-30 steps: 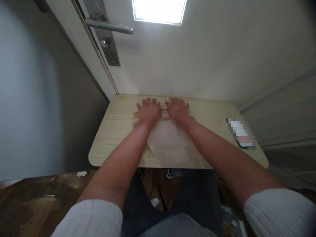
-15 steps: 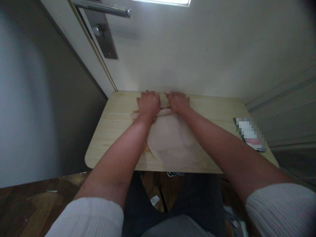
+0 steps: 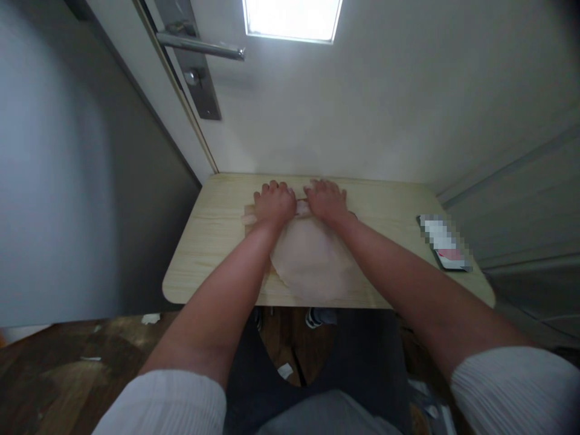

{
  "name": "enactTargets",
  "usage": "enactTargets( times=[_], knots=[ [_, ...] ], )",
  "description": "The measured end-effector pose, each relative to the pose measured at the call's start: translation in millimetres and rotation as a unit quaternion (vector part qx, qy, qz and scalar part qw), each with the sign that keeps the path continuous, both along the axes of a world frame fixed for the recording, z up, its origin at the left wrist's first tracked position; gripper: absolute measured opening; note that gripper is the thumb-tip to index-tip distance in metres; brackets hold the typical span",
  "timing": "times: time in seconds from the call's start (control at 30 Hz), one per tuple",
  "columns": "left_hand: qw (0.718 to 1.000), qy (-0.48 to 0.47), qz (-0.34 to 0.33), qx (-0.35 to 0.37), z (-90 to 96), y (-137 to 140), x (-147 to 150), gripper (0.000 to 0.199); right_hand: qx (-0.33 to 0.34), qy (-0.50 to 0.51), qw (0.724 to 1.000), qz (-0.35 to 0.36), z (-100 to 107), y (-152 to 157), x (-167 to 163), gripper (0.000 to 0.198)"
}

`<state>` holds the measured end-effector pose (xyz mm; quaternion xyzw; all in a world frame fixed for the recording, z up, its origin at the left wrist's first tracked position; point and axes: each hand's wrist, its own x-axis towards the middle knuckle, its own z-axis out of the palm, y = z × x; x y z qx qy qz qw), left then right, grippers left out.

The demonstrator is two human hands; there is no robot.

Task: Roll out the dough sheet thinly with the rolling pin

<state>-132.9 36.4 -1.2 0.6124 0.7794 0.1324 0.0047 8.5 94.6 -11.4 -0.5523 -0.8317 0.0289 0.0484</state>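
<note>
A thin, pale beige sheet (image 3: 312, 257) lies on the small wooden table, its rounded near part spreading toward me. I cannot tell whether it is paper or cloth. Along its far side runs a narrow folded or rolled strip (image 3: 302, 208), and its left end sticks out past my left hand. My left hand (image 3: 275, 202) presses palm down on this strip, fingers pointing away and slightly bent. Beside it, my right hand (image 3: 326, 199) lies palm down on the strip's right part with the fingers apart. Both palms hide what is directly under them.
A phone (image 3: 444, 243) with a blurred screen lies at the right of the table (image 3: 203, 241). Behind the table stands a white door with a metal handle (image 3: 202, 45) and a bright window (image 3: 292, 18). A grey panel (image 3: 67, 181) rises on the left.
The camera view has tilted up, showing more of the door window. My hands remain on the strip, with only a slight shift, and the sheet lies nearly as before.
</note>
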Motion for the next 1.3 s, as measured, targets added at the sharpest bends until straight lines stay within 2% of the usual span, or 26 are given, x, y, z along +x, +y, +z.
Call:
enactTargets(
  times=[0.1,0.3,0.5,0.7,0.87,0.97,1.07,1.17,1.3],
  knots=[
    [1.000,0.005,-0.010,0.004,1.4,-19.7,7.6,0.048,0.037,0.033,0.998,-0.044,-4.7,-19.9,7.5,0.059],
    [0.999,0.021,-0.015,0.028,-1.4,-60.8,25.5,0.052,0.069,0.041,0.995,-0.052,-7.1,-64.1,23.7,0.055],
    [0.998,0.017,-0.050,0.040,-4.4,-105.2,40.2,0.054,0.081,0.064,0.993,-0.058,-6.8,-107.0,40.9,0.057],
    [0.991,0.016,-0.093,0.094,-15.6,-150.6,49.6,0.045,0.076,0.072,0.994,-0.044,-7.4,-157.3,65.7,0.057],
    [0.992,0.015,-0.101,0.072,-8.3,-162.2,47.5,0.030,0.026,0.083,0.995,-0.052,0.9,-186.7,79.1,0.058],
    [0.991,0.022,-0.109,0.076,0.6,-163.4,43.8,0.024,-0.004,0.110,0.991,-0.081,9.7,-186.6,91.1,0.057],
    [0.992,0.009,-0.077,0.096,6.3,-167.8,39.0,0.027,-0.033,0.134,0.981,-0.136,18.0,-174.4,110.5,0.058],
    [0.990,-0.053,-0.019,0.128,9.4,-175.2,30.6,0.029,-0.074,0.145,0.969,-0.186,24.2,-154.5,129.5,0.058],
    [0.975,-0.131,0.023,0.179,9.5,-184.3,10.2,0.027,-0.125,0.149,0.961,-0.199,29.5,-120.5,138.7,0.050]
  ],
)
